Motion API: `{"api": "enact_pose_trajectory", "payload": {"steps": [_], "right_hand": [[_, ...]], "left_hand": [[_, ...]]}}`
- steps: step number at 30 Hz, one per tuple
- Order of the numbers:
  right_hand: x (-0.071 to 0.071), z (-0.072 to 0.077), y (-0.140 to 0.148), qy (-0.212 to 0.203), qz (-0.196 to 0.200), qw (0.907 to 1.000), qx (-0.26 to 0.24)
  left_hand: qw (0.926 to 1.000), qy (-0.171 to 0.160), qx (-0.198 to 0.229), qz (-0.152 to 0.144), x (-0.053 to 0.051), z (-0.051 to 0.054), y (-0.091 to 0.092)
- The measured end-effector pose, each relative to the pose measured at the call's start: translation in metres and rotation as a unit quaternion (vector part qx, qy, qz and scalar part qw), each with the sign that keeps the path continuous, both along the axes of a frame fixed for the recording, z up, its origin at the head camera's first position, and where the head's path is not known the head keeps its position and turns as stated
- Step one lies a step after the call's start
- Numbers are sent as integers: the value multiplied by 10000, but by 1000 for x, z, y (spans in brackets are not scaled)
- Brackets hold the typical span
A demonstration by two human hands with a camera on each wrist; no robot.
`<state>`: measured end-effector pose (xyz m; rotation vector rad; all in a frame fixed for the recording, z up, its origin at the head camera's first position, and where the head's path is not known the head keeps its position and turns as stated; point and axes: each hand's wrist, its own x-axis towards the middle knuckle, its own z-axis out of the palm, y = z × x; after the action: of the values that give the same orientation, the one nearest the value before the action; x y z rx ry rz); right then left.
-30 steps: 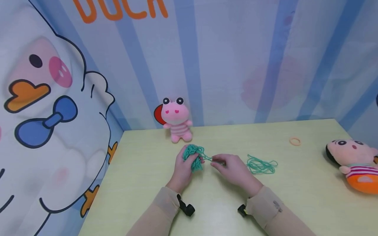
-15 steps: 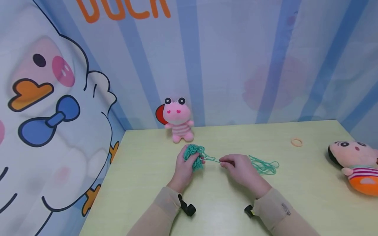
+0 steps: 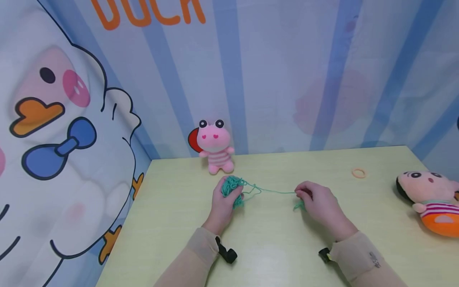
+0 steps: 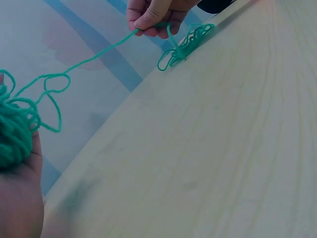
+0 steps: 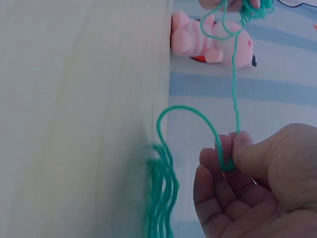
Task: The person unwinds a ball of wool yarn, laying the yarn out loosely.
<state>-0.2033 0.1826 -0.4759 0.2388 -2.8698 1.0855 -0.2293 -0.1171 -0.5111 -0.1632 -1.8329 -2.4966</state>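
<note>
A tangled bundle of green yarn (image 3: pixel 231 191) is gripped in the left hand (image 3: pixel 221 205), thumb across its front. From it a single strand (image 3: pixel 277 191) runs fairly straight to the right hand (image 3: pixel 322 203), which pinches it between thumb and fingertips. Loose loops (image 4: pixel 54 101) hang beside the bundle in the left wrist view. A second heap of loose yarn (image 5: pixel 163 198) lies on the table by the right hand, joined to the pinched strand by a curved length; the head view shows this heap mostly hidden behind that hand.
A pink striped plush toy (image 3: pixel 216 149) sits at the back of the table (image 3: pixel 179 223), behind the left hand. At the right lie a peach-coloured ring (image 3: pixel 359 173) and a plush doll (image 3: pixel 435 203). A printed cloth hangs behind and at the left.
My right hand has moved to the right, drawing a longer strand out from the bundle, and now covers most of the loose heap. The left hand has stayed nearly still.
</note>
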Motion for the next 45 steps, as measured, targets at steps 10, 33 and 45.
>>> {"api": "enact_pose_trajectory", "payload": {"steps": [10,33,45], "right_hand": [[6,-1,45,125,-469,9987,142],[10,-13,95,-688,-733,9926,676],[15,-8,56,267,556,9953,746]], "left_hand": [[9997,-39,202,115,-2,-1,-1],[9950,-24,995,-47,0,-1,0],[9944,5,1052,-97,2,2,1]]}}
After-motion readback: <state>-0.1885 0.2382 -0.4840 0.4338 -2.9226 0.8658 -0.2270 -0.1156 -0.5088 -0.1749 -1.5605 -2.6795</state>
